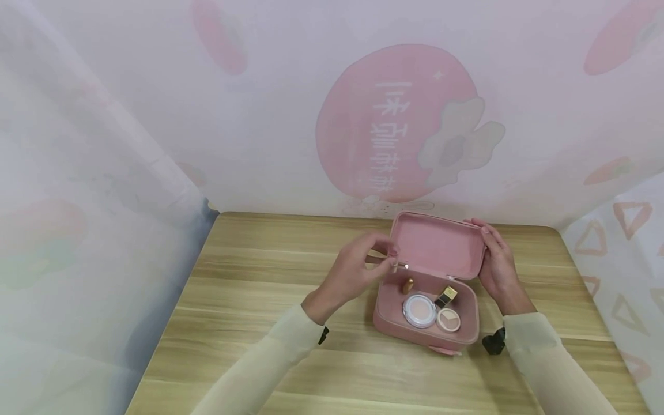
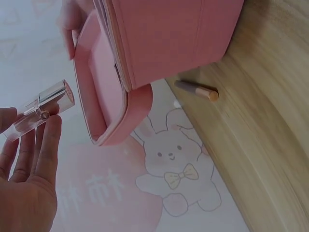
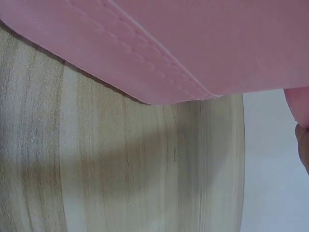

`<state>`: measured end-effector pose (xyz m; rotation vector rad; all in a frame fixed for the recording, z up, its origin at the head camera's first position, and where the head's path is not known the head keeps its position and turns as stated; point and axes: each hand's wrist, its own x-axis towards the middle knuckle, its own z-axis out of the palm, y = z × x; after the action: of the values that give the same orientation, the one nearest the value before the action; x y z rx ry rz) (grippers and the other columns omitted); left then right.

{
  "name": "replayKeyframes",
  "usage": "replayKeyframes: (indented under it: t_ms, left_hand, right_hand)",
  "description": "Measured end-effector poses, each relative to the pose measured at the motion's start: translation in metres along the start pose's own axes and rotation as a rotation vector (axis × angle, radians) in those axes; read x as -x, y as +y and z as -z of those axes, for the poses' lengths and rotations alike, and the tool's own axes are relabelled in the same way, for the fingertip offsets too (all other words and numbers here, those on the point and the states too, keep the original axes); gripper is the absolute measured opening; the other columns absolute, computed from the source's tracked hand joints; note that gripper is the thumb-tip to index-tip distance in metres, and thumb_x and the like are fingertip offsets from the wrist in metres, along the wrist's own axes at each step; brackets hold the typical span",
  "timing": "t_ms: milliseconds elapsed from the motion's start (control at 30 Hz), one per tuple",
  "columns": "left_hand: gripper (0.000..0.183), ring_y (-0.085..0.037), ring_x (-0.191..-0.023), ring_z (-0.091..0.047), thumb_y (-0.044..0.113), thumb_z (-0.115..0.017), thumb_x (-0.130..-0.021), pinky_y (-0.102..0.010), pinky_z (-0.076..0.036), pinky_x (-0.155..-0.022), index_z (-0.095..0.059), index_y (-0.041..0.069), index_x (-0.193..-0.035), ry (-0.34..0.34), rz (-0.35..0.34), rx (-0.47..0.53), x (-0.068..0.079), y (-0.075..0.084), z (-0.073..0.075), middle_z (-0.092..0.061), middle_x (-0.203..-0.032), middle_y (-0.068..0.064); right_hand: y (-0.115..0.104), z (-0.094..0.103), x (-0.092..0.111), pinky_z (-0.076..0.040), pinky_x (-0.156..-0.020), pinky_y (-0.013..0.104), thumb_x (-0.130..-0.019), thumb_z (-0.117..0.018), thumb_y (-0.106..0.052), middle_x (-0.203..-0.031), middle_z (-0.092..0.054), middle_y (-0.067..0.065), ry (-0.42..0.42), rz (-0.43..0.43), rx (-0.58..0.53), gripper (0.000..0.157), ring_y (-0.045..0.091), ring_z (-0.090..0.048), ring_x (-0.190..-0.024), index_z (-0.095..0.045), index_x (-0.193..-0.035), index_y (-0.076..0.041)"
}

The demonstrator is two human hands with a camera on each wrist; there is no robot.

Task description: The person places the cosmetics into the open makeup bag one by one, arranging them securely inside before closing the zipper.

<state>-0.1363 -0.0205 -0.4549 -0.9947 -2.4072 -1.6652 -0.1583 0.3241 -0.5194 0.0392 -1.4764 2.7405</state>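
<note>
My left hand (image 1: 353, 271) pinches a clear lip gloss tube (image 2: 41, 108) with a pinkish section inside. It hovers over the left rear of a pink cosmetic case (image 1: 381, 320) whose lid (image 1: 441, 242) stands raised. With the thumb on the near side of the rim, my right hand (image 1: 498, 265) holds the lid's right edge. Inside the case lie a round compact (image 1: 419, 311), a black and gold lipstick (image 1: 446, 297), a small round multi-tone palette (image 1: 448, 320) and a small gold-brown piece (image 1: 408, 286). The right wrist view shows mostly the case's outer wall (image 3: 203, 43).
A slim brown stick with a gold end (image 2: 197, 90) lies on the wooden table (image 1: 249, 323), outside the case near the table's back edge. Printed cloth walls (image 1: 270, 144) rise behind the table and at both sides. A pink tab (image 1: 445, 350) sticks out at the case's front.
</note>
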Motion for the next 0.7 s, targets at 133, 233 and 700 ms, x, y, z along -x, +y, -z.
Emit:
replayKeyframes:
  t_ms: [133, 233, 700]
  left_hand:
    - [0.027, -0.021, -0.108, -0.075, 0.006, -0.077, -0.101, -0.026, -0.066, -0.090, -0.066, 0.007, -0.126, -0.025, 0.028, 0.007, 0.001, 0.002, -0.007, -0.073, -0.117, -0.006]
    - [0.025, -0.019, -0.108, -0.075, 0.007, -0.076, -0.102, -0.025, -0.066, -0.092, -0.067, 0.008, -0.125, -0.054, 0.059, 0.013, 0.002, 0.003, -0.011, -0.073, -0.118, -0.005]
    - [0.025, -0.010, -0.109, -0.074, 0.013, -0.074, -0.105, -0.014, -0.059, -0.096, -0.067, 0.008, -0.128, -0.203, -0.045, -0.190, 0.011, -0.013, -0.035, -0.072, -0.118, -0.003]
  right_hand:
    - [0.000, 0.000, 0.000, -0.057, -0.096, 0.023, -0.118, -0.046, -0.018, -0.138, -0.075, -0.006, -0.002, -0.005, 0.002, 0.032, 0.007, -0.067, -0.124, -0.073, -0.135, -0.014]
    - [-0.001, 0.000, 0.001, -0.057, -0.096, 0.023, -0.118, -0.046, -0.018, -0.138, -0.075, -0.006, -0.003, -0.010, 0.002, 0.032, 0.007, -0.067, -0.125, -0.072, -0.135, -0.014]
    - [0.000, 0.001, 0.001, -0.059, -0.095, 0.024, -0.118, -0.047, -0.018, -0.139, -0.075, -0.006, 0.000, -0.017, -0.006, 0.031, 0.008, -0.068, -0.125, -0.073, -0.135, -0.015]
